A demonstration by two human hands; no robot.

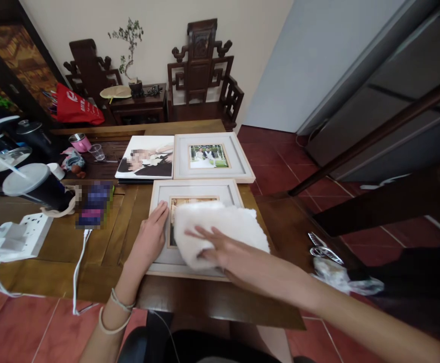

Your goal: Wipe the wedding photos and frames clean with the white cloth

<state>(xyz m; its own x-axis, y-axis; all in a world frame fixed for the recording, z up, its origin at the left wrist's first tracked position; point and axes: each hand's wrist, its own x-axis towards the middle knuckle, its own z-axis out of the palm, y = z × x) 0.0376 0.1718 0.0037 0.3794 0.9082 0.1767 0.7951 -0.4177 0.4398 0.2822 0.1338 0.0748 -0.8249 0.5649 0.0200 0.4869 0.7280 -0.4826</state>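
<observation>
Cloth (pixel 223 227) white, fluffy, over pale frame (pixel 193 189); right hand (pixel 214 249), left hand (pixel 151 237) fingers flat, unclenched.

no legible text anywhere

The left hand (pixel 150 238) lies flat, palm down, fingers pointing to 1 o'clock. The right hand (pixel 212 250), forearm entering from 4 o'clock, rests flat, fingers spread toward 9 o'clock.

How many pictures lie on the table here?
3. A framed one under the left hand and the cloth pressed by the right hand; a second framed one behind it; an unframed print beside that. Others could be hidden beneath.
</observation>
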